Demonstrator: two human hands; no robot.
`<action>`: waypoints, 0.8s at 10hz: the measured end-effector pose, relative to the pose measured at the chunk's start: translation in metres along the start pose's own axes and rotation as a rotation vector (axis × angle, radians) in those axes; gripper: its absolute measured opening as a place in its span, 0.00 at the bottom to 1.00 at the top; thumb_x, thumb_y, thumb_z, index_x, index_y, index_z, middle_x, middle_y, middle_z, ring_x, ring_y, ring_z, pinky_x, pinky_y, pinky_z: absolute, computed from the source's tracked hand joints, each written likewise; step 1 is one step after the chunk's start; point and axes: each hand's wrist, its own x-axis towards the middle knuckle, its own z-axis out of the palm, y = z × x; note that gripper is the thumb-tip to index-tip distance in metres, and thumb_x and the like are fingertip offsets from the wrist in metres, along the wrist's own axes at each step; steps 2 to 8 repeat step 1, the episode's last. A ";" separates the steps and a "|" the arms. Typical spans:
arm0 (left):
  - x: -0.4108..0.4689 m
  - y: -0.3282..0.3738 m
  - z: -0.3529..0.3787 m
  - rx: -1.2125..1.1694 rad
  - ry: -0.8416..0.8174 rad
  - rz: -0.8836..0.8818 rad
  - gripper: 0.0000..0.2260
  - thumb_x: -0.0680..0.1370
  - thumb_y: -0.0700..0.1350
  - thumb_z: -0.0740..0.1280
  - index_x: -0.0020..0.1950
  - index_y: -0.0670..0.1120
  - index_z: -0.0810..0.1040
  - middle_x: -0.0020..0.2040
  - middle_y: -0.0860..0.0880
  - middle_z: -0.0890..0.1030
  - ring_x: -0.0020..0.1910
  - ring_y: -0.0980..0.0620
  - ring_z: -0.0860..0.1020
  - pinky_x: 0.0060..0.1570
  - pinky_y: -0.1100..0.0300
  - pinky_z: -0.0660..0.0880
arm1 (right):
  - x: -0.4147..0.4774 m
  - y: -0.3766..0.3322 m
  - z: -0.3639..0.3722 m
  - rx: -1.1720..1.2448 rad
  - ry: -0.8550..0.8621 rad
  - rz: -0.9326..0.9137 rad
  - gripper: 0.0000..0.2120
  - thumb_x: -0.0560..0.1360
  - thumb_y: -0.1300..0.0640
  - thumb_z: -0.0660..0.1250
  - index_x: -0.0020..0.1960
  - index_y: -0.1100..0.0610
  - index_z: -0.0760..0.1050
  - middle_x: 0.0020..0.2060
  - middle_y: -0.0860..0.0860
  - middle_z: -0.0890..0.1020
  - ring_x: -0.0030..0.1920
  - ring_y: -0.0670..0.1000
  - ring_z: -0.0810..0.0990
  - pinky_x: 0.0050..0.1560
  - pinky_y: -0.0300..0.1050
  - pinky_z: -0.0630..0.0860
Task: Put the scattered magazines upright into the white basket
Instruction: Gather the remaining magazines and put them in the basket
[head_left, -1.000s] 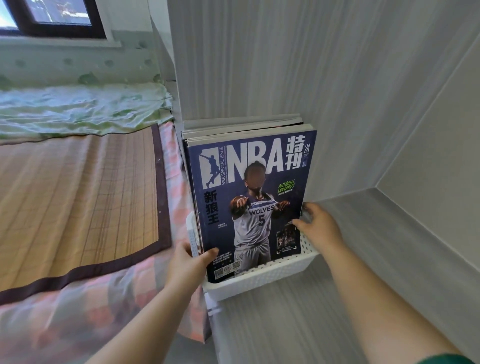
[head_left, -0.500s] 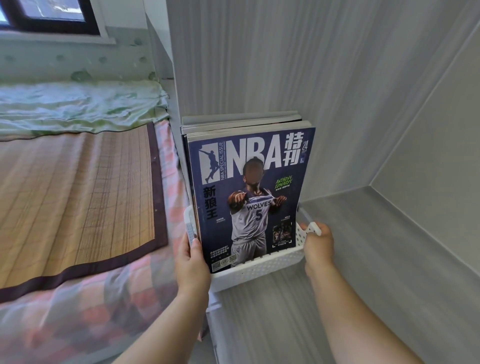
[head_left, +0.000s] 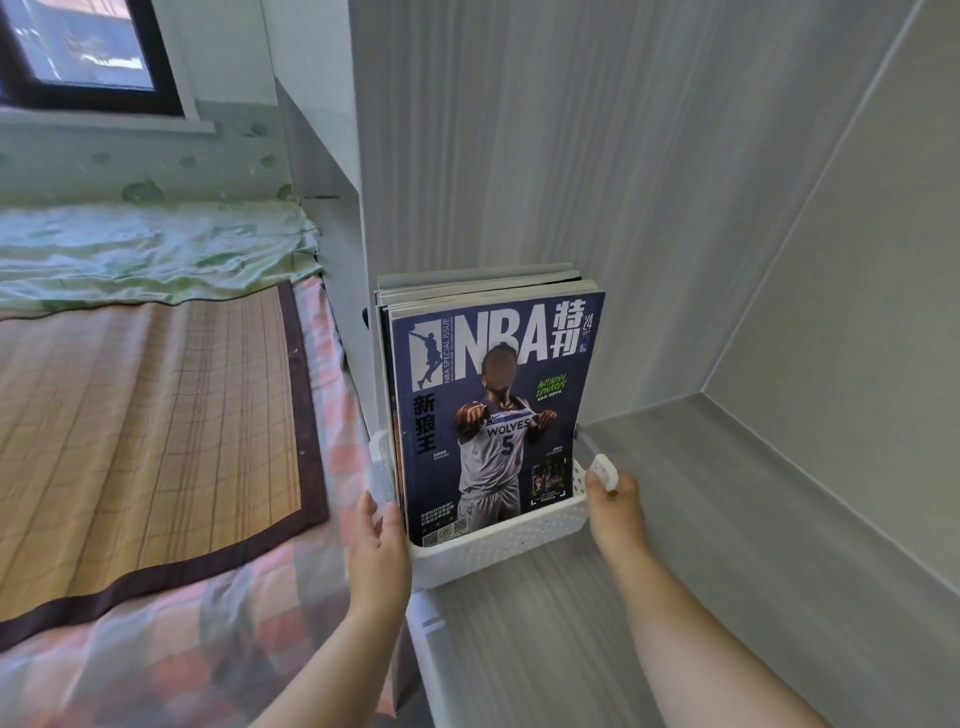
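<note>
Against the grey back panel, at the left edge of the tabletop (head_left: 727, 561), the magazines (head_left: 493, 415) stand upright in the white basket (head_left: 498, 543). A blue basketball cover faces me and the rest are packed behind it, close to the panel, which I judge props them. I have my hands at the basket's two ends. The left hand (head_left: 376, 545) lies with straight fingers flat against the left wall, and the right hand (head_left: 615, 504) curls round the right handle, probably to steady and square the load. A woven mat (head_left: 145, 426) covers the bed alongside. Filing looks essentially done.
</note>
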 end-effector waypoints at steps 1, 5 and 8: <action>-0.037 -0.009 -0.016 0.155 0.023 0.080 0.21 0.78 0.44 0.58 0.70 0.43 0.61 0.70 0.42 0.66 0.68 0.43 0.65 0.66 0.47 0.62 | -0.040 0.024 -0.017 -0.097 0.004 -0.035 0.21 0.77 0.56 0.58 0.67 0.63 0.61 0.64 0.62 0.72 0.62 0.61 0.72 0.54 0.46 0.68; -0.037 -0.009 -0.016 0.155 0.023 0.080 0.21 0.78 0.44 0.58 0.70 0.43 0.61 0.70 0.42 0.66 0.68 0.43 0.65 0.66 0.47 0.62 | -0.040 0.024 -0.017 -0.097 0.004 -0.035 0.21 0.77 0.56 0.58 0.67 0.63 0.61 0.64 0.62 0.72 0.62 0.61 0.72 0.54 0.46 0.68; -0.037 -0.009 -0.016 0.155 0.023 0.080 0.21 0.78 0.44 0.58 0.70 0.43 0.61 0.70 0.42 0.66 0.68 0.43 0.65 0.66 0.47 0.62 | -0.040 0.024 -0.017 -0.097 0.004 -0.035 0.21 0.77 0.56 0.58 0.67 0.63 0.61 0.64 0.62 0.72 0.62 0.61 0.72 0.54 0.46 0.68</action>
